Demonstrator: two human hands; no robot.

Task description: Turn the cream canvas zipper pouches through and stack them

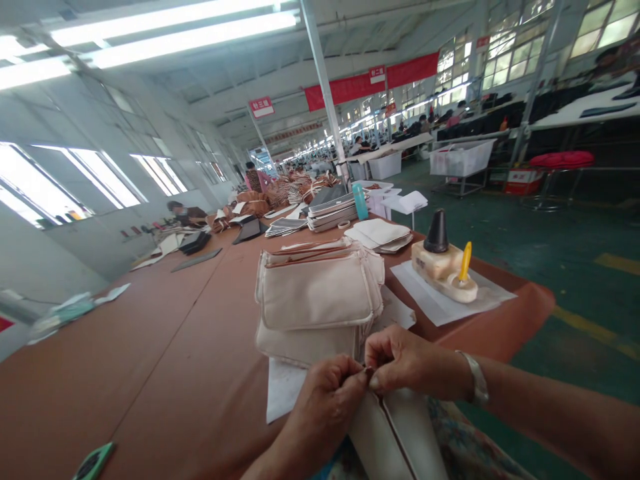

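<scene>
Both hands meet at the upper end of a cream piece (375, 437) with a dark seam down its middle, low in the view. My left hand (333, 393) pinches the tip of that end from the left. From the right, my right hand (405, 363) pinches the same spot, its fingertips next to the left ones. A bracelet circles the right wrist. The lower part of the piece lies over my lap. Just beyond the hands, a stack of cream padded pieces with brown edges (317, 290) rests on the brown table (200, 353).
To the right, a pale block (433, 260) bears a black cone (437, 232) and a yellow-handled tool (465, 261) on white paper (425, 300). A turquoise bottle (359, 202) stands behind the stack. A green phone-like object (95, 462) lies lower left. People sit farther off.
</scene>
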